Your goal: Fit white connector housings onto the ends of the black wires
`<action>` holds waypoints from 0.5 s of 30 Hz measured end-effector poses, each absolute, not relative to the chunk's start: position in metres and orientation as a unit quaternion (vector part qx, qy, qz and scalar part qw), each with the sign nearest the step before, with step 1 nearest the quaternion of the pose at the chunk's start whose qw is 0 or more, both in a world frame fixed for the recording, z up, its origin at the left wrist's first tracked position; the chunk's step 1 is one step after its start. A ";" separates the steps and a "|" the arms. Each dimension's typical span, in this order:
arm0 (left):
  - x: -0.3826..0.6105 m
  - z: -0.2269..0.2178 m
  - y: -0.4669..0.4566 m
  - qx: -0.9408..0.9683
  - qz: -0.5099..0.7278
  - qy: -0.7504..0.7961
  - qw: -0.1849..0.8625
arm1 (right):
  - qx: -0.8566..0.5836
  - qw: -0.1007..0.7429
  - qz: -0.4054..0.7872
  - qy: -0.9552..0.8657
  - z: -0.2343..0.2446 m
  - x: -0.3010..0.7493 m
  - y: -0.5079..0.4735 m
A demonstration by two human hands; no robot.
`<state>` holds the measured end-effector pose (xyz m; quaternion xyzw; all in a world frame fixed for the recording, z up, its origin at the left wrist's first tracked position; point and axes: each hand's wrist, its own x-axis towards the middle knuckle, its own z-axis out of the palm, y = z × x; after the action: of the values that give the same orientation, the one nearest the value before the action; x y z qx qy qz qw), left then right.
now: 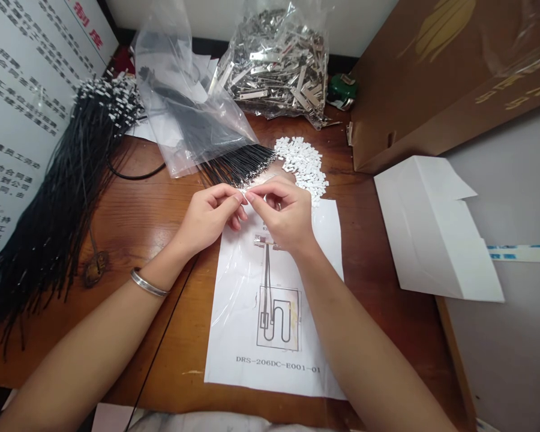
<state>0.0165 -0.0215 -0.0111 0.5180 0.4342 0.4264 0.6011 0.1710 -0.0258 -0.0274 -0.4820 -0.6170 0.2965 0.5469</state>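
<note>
My left hand (213, 213) and my right hand (281, 210) meet fingertip to fingertip above the top of a printed sheet (238, 288). Both are closed in a pinch on a tiny white piece (245, 194), which looks like a connector housing; most of it is hidden by the fingers. Just beyond them lies a bundle of black wires (238, 162) with shiny metal ends, partly inside a clear plastic bag (180, 144). Next to the wire ends, a pile of small white connector housings (301, 165) is spread on the wooden table (130, 222).
At the left hangs a thick bunch of black wires (49, 210) with white connectors on top. A clear bag of flat metal strips (274, 72) stands at the back. A brown box (414, 84) and a folded white card (436, 234) are on the right.
</note>
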 end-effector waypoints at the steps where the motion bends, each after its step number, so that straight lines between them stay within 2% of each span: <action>1: 0.016 -0.011 -0.021 0.519 0.426 0.433 0.601 | -0.481 0.545 0.283 -0.625 -0.027 0.171 -0.026; 15: 0.014 -0.009 -0.021 0.525 0.412 0.429 0.609 | -0.424 0.553 0.172 -0.696 -0.029 0.175 -0.026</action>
<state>0.0140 -0.0209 -0.0095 0.5248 0.4294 0.4116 0.6089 0.1746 -0.0260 -0.0286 -0.4237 -0.6962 0.1721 0.5534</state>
